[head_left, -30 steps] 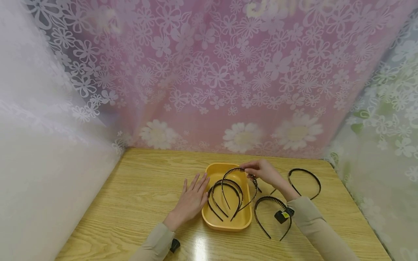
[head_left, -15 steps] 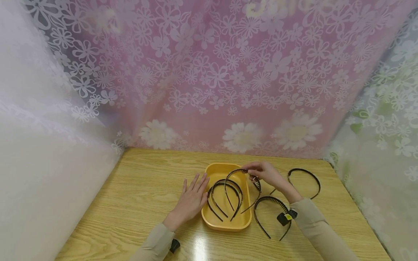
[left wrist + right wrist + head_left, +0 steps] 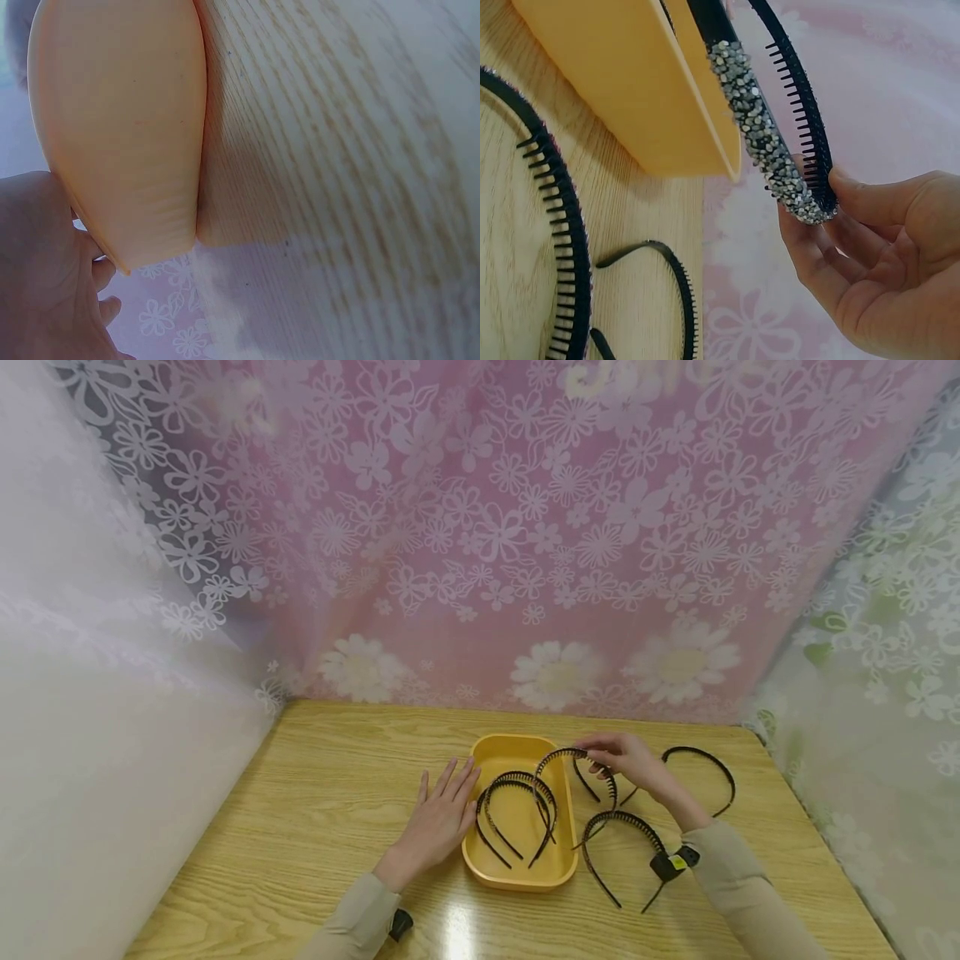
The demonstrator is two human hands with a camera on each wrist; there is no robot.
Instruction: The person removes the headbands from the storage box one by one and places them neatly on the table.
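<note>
Presently, the right hand (image 3: 885, 255) is clamped, thumb against fingers, on the bend of a studded headband (image 3: 754, 127). The band extends to the hand's left, above the right rim of the yellow tray (image 3: 517, 885). The left hand (image 3: 435, 827), fingers spread apart, touches the tray's left rim. Two headbands (image 3: 517, 777) lie inside; a toothed headband (image 3: 633, 817) lies on the counter (image 3: 337, 827) beside the tray.

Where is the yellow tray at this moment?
In the head view, the yellow tray sits on the wooden table, the left hand at its left rim and a black headband lying just to its right.
</note>
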